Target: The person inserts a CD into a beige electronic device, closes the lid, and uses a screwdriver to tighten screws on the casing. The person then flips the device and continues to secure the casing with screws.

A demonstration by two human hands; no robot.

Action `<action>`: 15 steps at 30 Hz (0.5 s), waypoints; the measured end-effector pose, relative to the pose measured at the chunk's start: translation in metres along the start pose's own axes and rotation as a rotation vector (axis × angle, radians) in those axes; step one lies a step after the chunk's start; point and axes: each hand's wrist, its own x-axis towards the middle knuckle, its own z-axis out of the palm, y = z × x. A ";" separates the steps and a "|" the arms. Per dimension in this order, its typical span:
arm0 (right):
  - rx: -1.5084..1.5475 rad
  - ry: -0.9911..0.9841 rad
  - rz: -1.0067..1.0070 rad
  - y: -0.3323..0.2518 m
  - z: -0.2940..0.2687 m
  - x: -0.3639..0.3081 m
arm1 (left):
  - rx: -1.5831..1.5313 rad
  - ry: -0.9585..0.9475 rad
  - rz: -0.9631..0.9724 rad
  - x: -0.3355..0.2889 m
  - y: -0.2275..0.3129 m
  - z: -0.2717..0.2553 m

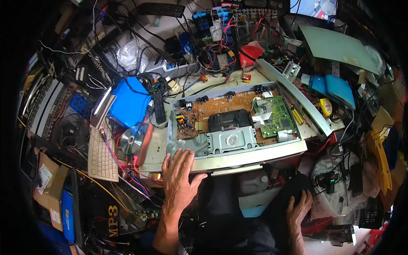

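Hands lie flat and unclenched: left hand (179,176) on opened disc player (238,127), right hand (298,209) on knee; keyboard (102,155) alongside.

cluttered electronics repair workshop: circuit boards (272,114), wires (212,46)

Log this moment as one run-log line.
left hand: flat on front edge of opened disc player | right hand: resting on knee, empty | nearby: disc, keyboard

two bare forearms, no sleeves, left hand (179,178) and right hand (298,209) ungloved, dark trousers
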 end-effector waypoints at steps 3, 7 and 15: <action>-0.009 0.004 0.007 0.000 0.001 0.001 | 0.010 0.009 0.009 0.000 0.000 0.001; -0.032 0.011 -0.014 0.000 0.000 0.002 | 0.015 0.014 0.020 0.000 -0.001 0.002; -0.021 0.005 0.008 -0.005 -0.003 0.003 | 0.010 0.020 0.026 -0.001 -0.001 0.002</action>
